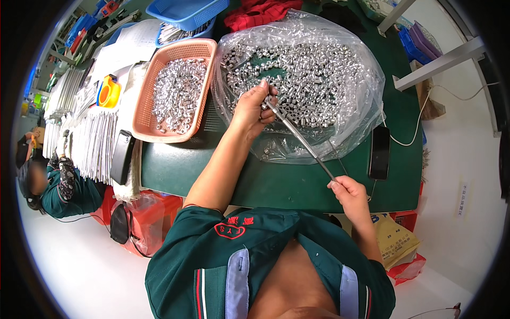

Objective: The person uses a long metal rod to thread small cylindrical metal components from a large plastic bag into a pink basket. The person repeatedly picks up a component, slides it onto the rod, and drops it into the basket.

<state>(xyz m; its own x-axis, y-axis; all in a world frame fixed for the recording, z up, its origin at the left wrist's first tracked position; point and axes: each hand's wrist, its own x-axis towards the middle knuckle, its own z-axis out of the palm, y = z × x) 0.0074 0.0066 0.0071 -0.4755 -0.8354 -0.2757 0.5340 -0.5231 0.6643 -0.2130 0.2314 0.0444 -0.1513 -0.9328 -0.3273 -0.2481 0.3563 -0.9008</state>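
Note:
A long, thin metal rod (300, 138) slants between my two hands over the near part of the work table. At its far end, my left hand (254, 110) is closed around the tip, and small silver metal sleeves show between the fingers. My right hand (349, 195) pinches the near end of the rod by the table's front edge. Just beyond my left hand, many small silver sleeves (324, 80) lie spread on a clear plastic bag (366, 103). Left of that, an orange-pink basket (139, 109) contains more small silver pieces (178, 90).
A black phone (379, 154) lies right on the green table (175, 165); another black device (122, 158) rests left. Blue baskets (191, 21) and red cloth (257, 15) are at the back. A metal frame bar (441, 64) stands right. Another person (69, 183) works far left.

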